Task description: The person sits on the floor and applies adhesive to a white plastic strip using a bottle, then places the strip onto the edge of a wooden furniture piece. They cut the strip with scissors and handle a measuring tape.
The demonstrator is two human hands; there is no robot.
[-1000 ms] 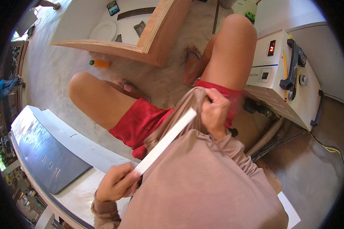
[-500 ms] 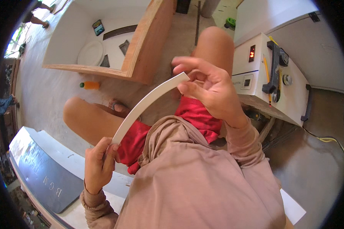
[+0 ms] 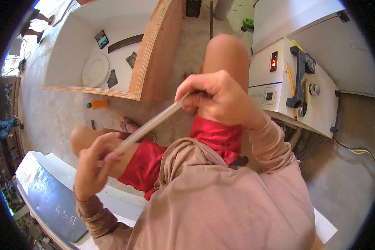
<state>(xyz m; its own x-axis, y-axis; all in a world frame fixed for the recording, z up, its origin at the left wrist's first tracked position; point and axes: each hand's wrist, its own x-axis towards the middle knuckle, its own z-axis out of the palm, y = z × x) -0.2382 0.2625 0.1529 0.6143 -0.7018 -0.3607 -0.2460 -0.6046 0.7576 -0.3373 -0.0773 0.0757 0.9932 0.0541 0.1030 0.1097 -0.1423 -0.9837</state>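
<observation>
A long, thin white strip stretches at a slant across my lap, slightly smeared by motion. At its lower left end it is gripped by my left hand, thumb and fingers closed on it. My right hand has its fingers curled around the upper right end, and the very tip is hidden in that grip. Under the strip are my red shorts and bare knees.
Ahead stands an open plywood box holding a phone, a round white plate and dark strips. A white machine with a red display is at right. An orange bottle lies on the floor; a dark panel is lower left.
The strip has gone from a curved bow to nearly straight, seen more edge-on. My left hand has shifted left; the right hand's spread fingers have closed over the upper end.
</observation>
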